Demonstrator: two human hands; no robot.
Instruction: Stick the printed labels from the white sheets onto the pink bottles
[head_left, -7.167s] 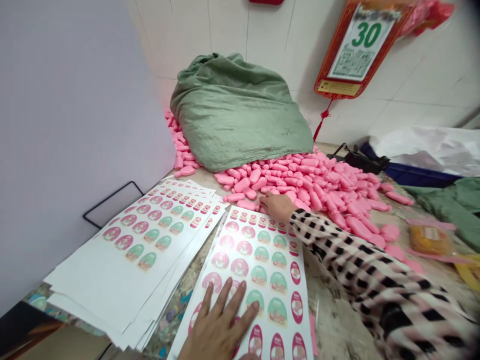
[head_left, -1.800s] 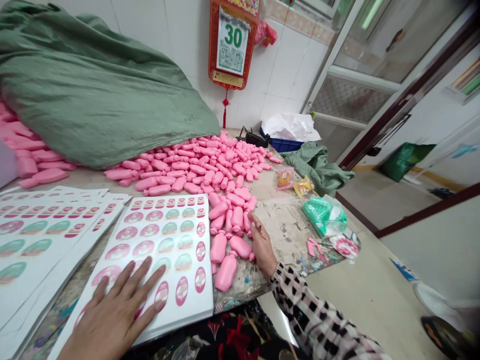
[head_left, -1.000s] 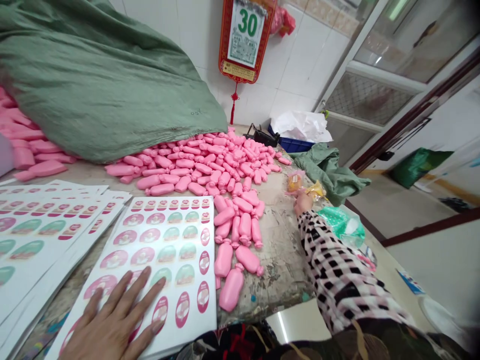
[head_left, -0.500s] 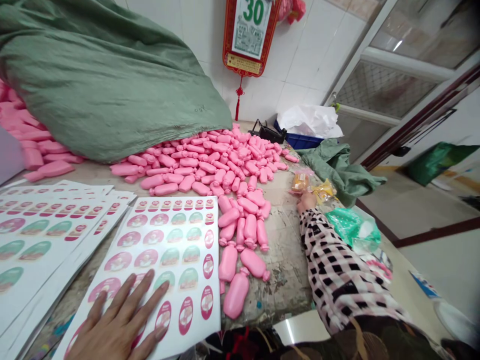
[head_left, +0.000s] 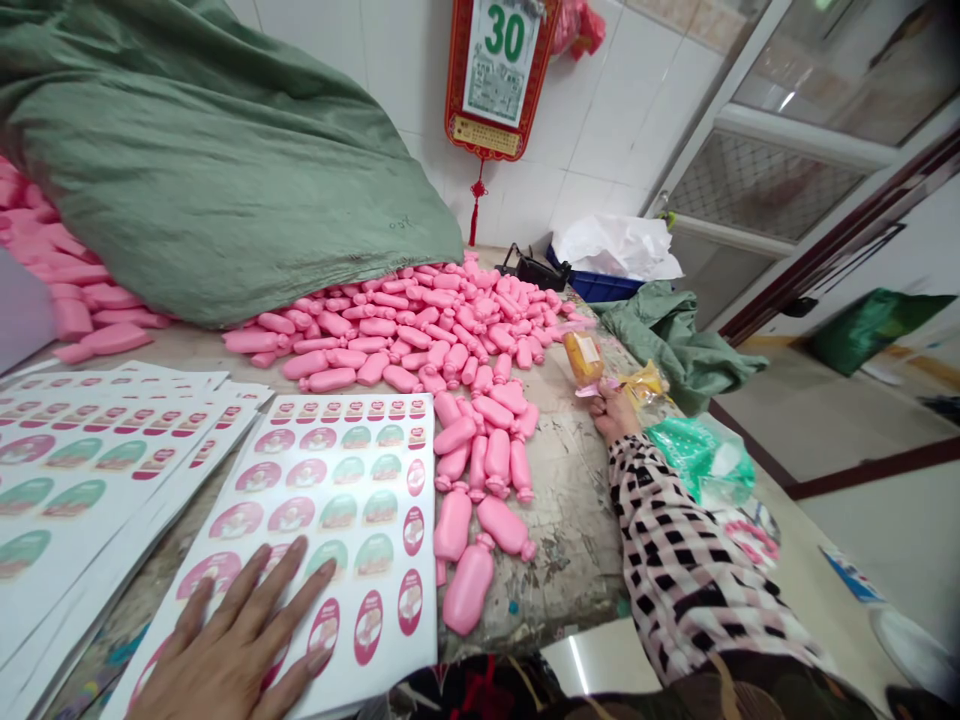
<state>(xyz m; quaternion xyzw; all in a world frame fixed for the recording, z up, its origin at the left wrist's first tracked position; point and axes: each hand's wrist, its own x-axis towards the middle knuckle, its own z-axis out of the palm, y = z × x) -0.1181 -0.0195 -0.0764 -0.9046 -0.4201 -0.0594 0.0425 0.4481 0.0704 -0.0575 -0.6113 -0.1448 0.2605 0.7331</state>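
My left hand [head_left: 232, 650] lies flat with fingers spread on a white sticker sheet [head_left: 330, 500] printed with pink and green oval labels. My right hand [head_left: 613, 412], in a checked sleeve, reaches to the table's right side and is closed on the pink edge of a clear snack packet [head_left: 583, 358] with orange contents, lifting it upright. A second yellow packet [head_left: 646, 380] lies just right of that hand. Small pink plastic bottles [head_left: 480, 470] lie between the sheet and my right arm.
A large pile of pink bottles [head_left: 420, 320] spills from under a green woven sack [head_left: 202, 170]. More sticker sheets [head_left: 82, 460] are stacked at left. A green plastic bag [head_left: 701, 455], green cloth [head_left: 675, 335] and blue bin [head_left: 600, 285] sit at right. A wall calendar [head_left: 499, 75] hangs behind.
My right hand left the bottles, reached right to the snack packets, closed on one and raised it upright. My left hand stayed flat on the sheet.
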